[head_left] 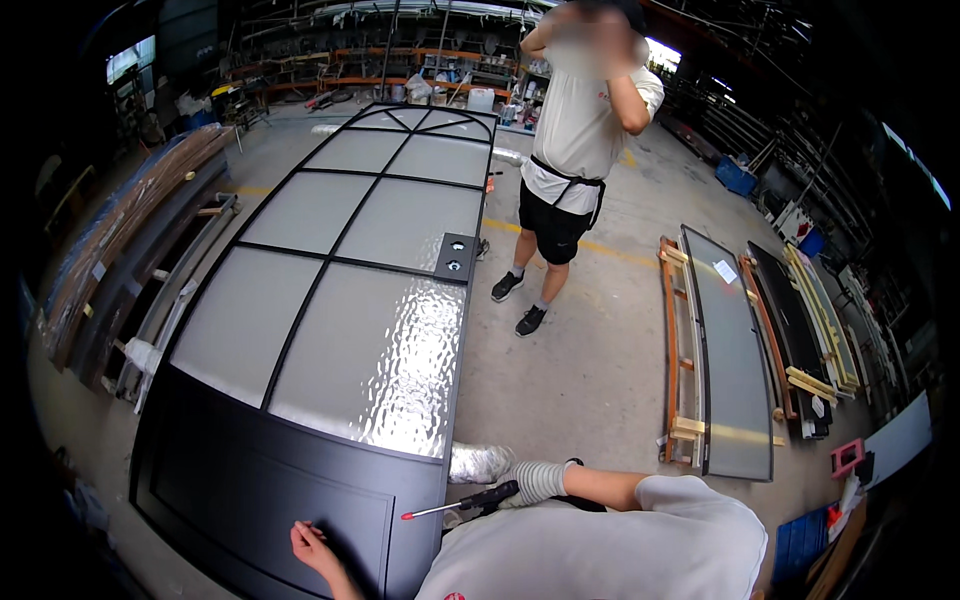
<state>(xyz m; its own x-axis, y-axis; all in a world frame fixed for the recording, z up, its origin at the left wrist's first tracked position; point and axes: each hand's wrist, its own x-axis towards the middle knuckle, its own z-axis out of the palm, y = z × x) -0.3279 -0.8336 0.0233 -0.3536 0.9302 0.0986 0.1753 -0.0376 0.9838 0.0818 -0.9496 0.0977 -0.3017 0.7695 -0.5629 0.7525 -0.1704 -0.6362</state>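
A long dark door (265, 470) lies flat before me, with textured glass panes in black bars and a solid lower panel. Above that panel, near its close end, hovers my left hand (312, 547), fingers curled together. Whatever they may pinch is too small to tell. By the door's right edge, my right hand (535, 482) appears to be in a grey-and-white striped covering. It grips a tool (440, 511) with a black handle, thin metal shaft and red tip pointing left over the panel; the fingers themselves are hidden. A dark lock plate (456, 257) sits on the door's right side.
Another person (580, 130) stands right of the door, both hands raised to the head. Wrapped supports (478, 463) show beneath the door. Long wrapped panels (130, 230) lean at left. On the right stand a framed glass panel (730, 350) and wooden racks (680, 350). Shelves (400, 65) line the back.
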